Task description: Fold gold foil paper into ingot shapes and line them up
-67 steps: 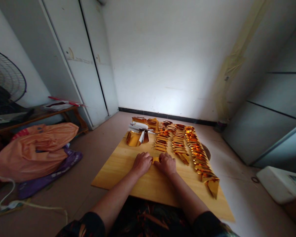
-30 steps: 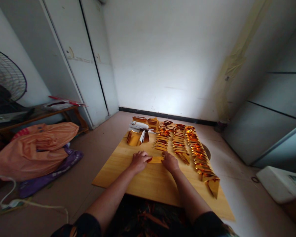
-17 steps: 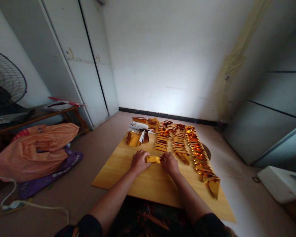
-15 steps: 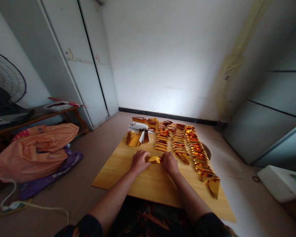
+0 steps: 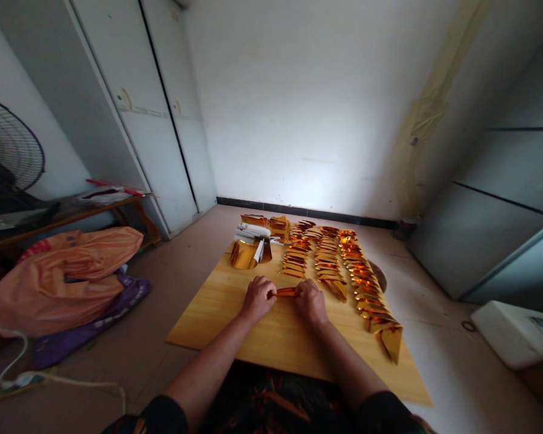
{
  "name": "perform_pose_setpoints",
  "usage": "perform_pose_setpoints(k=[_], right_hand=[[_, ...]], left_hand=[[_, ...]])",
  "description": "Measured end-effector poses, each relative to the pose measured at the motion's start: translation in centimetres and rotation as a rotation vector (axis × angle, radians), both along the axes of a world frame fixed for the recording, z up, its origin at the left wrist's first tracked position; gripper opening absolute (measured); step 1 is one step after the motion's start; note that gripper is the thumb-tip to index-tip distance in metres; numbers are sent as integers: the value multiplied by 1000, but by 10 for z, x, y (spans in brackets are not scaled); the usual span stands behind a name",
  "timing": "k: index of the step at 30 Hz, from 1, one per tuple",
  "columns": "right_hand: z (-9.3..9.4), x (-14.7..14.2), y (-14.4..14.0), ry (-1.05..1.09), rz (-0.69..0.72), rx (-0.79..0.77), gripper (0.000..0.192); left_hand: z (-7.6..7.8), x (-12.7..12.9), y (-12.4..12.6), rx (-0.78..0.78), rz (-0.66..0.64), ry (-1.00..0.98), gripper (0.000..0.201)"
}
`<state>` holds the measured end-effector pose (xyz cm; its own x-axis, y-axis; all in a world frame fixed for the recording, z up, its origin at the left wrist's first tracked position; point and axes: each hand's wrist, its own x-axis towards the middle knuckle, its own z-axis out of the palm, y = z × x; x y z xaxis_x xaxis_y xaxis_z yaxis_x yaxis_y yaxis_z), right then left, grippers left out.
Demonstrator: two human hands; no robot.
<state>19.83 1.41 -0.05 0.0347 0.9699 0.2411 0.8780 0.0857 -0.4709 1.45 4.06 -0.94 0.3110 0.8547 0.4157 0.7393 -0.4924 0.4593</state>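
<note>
Between my two hands is a narrow folded piece of gold foil paper (image 5: 285,292), just above the wooden board. My left hand (image 5: 259,299) is closed on its left end. At the other end, the fingers of my right hand (image 5: 312,301) pinch it. Beyond my hands lie overlapping rows of folded gold foil papers (image 5: 294,263), and a longer row (image 5: 365,288) runs down the right side. A curved stack of gold foil sheets (image 5: 244,255) rests at the back left of the board.
The wooden board (image 5: 217,313) is in front of my lap. A white packet (image 5: 252,231) sits at its back left. An orange bag (image 5: 67,277) and a purple bag (image 5: 90,325) lie on the floor at left, near a fan (image 5: 11,141). A white box (image 5: 516,334) stands at right.
The gold foil paper between my hands has turned from a wider, pale gold face to a thin, dark orange strip. My hands have stayed almost in place.
</note>
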Motion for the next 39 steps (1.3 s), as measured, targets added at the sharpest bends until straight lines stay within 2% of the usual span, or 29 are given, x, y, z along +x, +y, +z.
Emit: perform_pose_setpoints(k=[6, 9, 15, 22, 26, 29, 34, 39], right_hand=[[0, 5, -6, -145, 147, 110, 18], [-1, 8, -8, -199, 241, 170, 25], [-10, 15, -9, -195, 323, 132, 22], [-6, 23, -11, -162, 355, 109, 18], [-1, 23, -11, -146, 334, 72, 20], [1, 20, -10, -164, 263, 40, 24], [5, 12, -6, -227, 164, -32, 25], [5, 5, 2, -260, 100, -59, 24]], left_hand=[[4, -1, -5, 46, -7, 98, 9], [10, -2, -10, 74, 11, 183, 11], [20, -4, -19, 87, -33, 292, 15], [17, -14, -28, 104, -14, 306, 18], [11, -17, -24, 34, -34, 289, 20], [8, -15, -19, -31, -28, 240, 20], [12, -9, -10, -147, 41, 167, 20], [17, -3, -6, -201, 106, 169, 14]])
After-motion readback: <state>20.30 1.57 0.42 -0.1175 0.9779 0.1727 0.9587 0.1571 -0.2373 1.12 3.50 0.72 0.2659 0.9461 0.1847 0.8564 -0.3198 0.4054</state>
